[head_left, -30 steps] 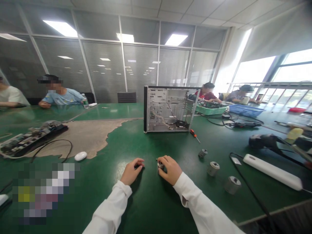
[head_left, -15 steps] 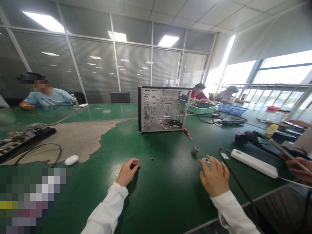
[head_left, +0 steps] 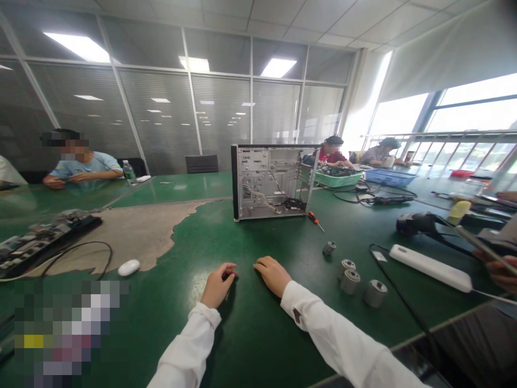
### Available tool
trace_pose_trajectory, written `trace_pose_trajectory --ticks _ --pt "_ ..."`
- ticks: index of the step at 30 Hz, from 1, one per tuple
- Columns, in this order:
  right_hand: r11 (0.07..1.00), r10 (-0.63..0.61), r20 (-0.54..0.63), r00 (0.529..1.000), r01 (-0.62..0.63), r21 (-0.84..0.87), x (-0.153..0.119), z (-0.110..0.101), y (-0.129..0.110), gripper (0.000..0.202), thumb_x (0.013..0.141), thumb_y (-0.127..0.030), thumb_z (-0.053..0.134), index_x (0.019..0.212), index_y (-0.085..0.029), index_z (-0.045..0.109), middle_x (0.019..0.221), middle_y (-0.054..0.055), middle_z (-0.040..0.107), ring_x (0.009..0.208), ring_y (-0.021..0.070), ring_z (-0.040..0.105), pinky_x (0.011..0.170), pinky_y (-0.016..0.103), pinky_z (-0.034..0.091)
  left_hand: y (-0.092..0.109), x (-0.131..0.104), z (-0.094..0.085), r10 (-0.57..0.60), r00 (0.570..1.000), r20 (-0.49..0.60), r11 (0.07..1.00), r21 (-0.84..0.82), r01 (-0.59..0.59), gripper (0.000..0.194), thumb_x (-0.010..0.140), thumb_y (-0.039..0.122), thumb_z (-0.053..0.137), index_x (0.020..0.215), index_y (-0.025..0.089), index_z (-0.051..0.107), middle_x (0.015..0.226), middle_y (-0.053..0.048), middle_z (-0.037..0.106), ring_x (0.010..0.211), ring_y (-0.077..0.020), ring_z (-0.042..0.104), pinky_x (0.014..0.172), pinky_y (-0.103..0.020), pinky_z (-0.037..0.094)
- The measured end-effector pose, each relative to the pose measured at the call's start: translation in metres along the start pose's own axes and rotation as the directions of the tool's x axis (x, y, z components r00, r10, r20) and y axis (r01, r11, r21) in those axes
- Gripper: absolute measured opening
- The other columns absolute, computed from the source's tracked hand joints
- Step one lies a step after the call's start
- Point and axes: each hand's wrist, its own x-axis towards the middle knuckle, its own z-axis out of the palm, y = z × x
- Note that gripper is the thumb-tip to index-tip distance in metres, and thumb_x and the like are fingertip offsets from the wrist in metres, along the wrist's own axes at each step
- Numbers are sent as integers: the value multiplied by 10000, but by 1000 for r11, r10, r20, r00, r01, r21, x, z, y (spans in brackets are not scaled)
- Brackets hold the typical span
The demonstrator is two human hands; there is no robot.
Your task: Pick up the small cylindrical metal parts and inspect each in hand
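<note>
My left hand (head_left: 220, 284) rests above the green table with its thumb and fingers curled together; whatever lies between them is hidden. To its right, my right hand (head_left: 273, 276) reaches down to the tabletop, fingers together and bent, with the fingertips partly hidden. On the right stand several grey metal cylinders that look like small motors: a smaller cylinder (head_left: 329, 248), a pair with the nearer cylinder (head_left: 350, 282) in front, and another cylinder (head_left: 375, 293) beside them. Behind my hands an opened computer case (head_left: 274, 180) stands upright, an orange-handled screwdriver (head_left: 315, 221) near its corner.
A white power strip (head_left: 430, 268) and black cables lie at right. Green basket (head_left: 338, 179) and blue basket (head_left: 390, 178) stand farther back, near co-workers. At left are a white mouse-like object (head_left: 128, 268) and a tray of metal parts (head_left: 48, 237).
My right hand has moved left from the metal cylinders to where a tiny dark piece lay, which is now out of sight. My left hand keeps its pose.
</note>
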Motion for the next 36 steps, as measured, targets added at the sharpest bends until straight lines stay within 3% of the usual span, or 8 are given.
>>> trace_pose_trajectory --ticks 5,9,11,13,16,24,28,36 --pt "996 -87 -10 996 87 -17 -26 -12 2 261 790 -89 360 825 -198 594 831 46 595 791 138 502 692 239 392 -2 1 0 3 1000 6 1000 7 -3 237 684 239 469 897 178 554 782 -23 650 773 -157 596 778 -294 426" --pt "994 43 -119 992 -55 -99 -77 -46 22 216 785 -123 377 846 -199 570 775 35 597 752 152 508 678 266 367 -3 1 0 2 1000 10 1000 -5 -2 236 686 243 467 896 175 551 787 -27 648 779 -160 595 780 -297 425" --pt "968 171 -247 954 -209 -140 -105 -65 43 178 781 -180 403 868 -185 558 777 47 599 740 167 514 675 285 356 -4 2 0 2 1000 6 1000 -9 -2 236 687 249 468 894 176 552 784 -27 648 778 -163 595 781 -302 425" --pt "917 275 -397 876 -363 -164 -130 -81 67 163 771 -238 425 843 -176 558 785 55 606 756 180 525 688 297 350 -5 2 1 3 1000 1 1000 -7 -3 237 683 256 472 891 178 556 780 -26 649 775 -166 595 781 -308 424" --pt "853 364 -491 792 -495 -166 -155 -95 97 174 748 -309 452 801 -188 566 754 41 612 726 180 537 672 297 349 -5 3 1 0 1000 -4 1000 -9 0 242 676 263 480 889 179 556 780 -25 650 776 -168 595 780 -308 424" --pt "829 435 -421 796 -536 -159 -161 -95 110 187 741 -335 447 790 -204 572 732 23 616 694 172 545 641 284 358 -3 2 0 -17 1000 14 1000 -4 17 246 673 258 475 893 177 549 784 -33 648 780 -171 594 776 -308 423" --pt "838 405 -388 828 -506 -203 -161 -96 109 197 753 -325 423 772 -212 582 783 33 622 742 181 545 649 287 361 -3 2 -1 -14 1000 11 1000 -7 15 250 674 257 475 897 170 547 783 -35 648 776 -169 596 768 -303 428" --pt "801 414 -377 829 -528 -283 -164 -92 101 388 721 -402 442 1062 -223 494 964 59 586 842 204 534 701 316 359 -2 2 -1 -22 1000 13 1000 -13 22 254 671 276 484 895 176 549 788 -27 653 787 -169 598 777 -300 429"
